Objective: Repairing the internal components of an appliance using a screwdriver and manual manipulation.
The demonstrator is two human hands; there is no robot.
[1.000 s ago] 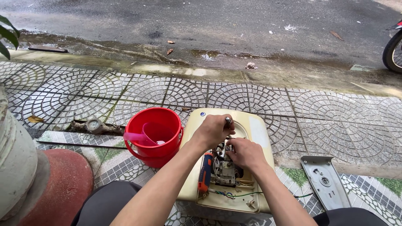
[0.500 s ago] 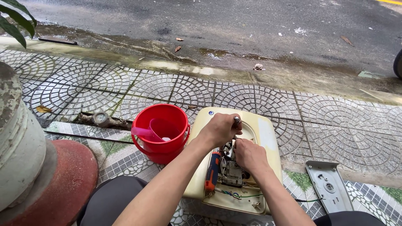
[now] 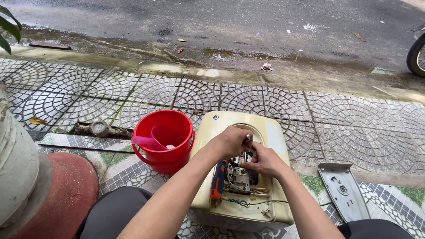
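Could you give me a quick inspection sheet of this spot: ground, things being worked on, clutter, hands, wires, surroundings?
Surface: patterned paving tiles, damp near the kerb.
Job's things: cream appliance casing lying flat, its inner parts exposed; blue-and-orange tool resting inside.
Clutter: red bucket holding a pink scoop; grey cover plate on the tiles.
Hands: left hand gripping a small metal part; right hand at the inner parts.
Cables: thin wires trailing from the casing.
Surroundings: wet road, tyre, red-based post.
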